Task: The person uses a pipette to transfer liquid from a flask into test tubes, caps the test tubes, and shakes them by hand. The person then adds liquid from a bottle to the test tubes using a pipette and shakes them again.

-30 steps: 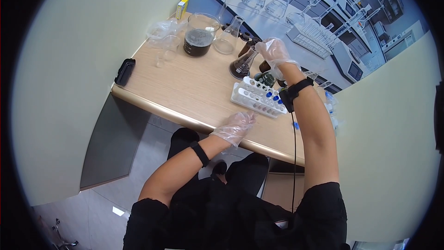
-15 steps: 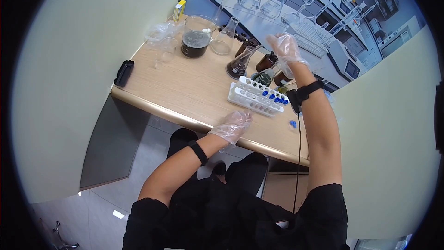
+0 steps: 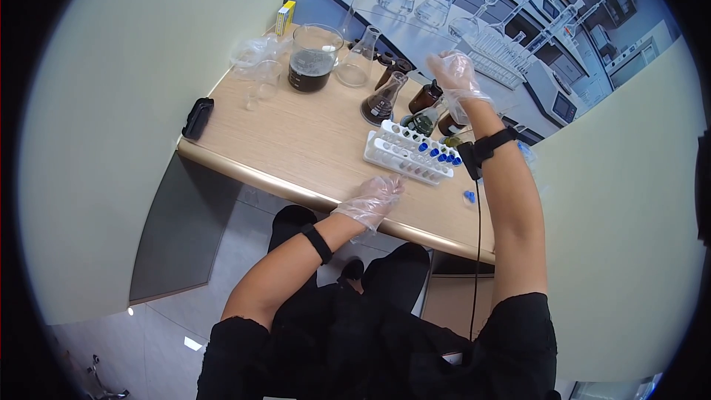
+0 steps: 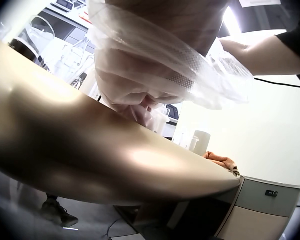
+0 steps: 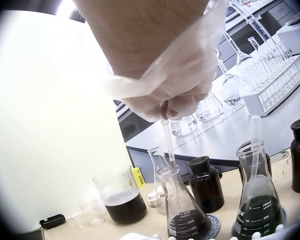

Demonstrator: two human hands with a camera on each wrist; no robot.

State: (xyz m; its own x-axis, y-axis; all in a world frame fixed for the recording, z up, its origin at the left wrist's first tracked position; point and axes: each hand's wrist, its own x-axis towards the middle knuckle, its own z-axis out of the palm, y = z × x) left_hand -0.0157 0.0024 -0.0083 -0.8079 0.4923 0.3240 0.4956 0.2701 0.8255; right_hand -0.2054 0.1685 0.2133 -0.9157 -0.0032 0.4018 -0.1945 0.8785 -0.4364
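Note:
My gloved right hand (image 3: 455, 74) is raised over the back of the table. Its fingers pinch a clear plastic dropper (image 5: 168, 140), which points down at the mouth of a conical flask (image 5: 187, 225) of dark liquid. Beside that flask, a second conical flask (image 5: 260, 212) of dark green liquid has another dropper (image 5: 255, 131) standing in it. My gloved left hand (image 3: 376, 196) rests at the table's front edge with loosely bent fingers, holding nothing visible. Just beyond it is a white test tube rack (image 3: 407, 161) with several blue-capped tubes (image 3: 435, 152).
A large beaker (image 3: 309, 63) of dark liquid stands at the back left, next to an empty conical flask (image 3: 357, 65). Brown bottles (image 3: 426, 96) line the back. Loose blue caps (image 3: 469, 197) lie right of the rack. A black case (image 3: 198, 118) sits at the left edge.
From one second to half a second ago, my right hand moved right, away from over the dark flask's mouth; since then it has barely moved. The left hand stays at the table edge.

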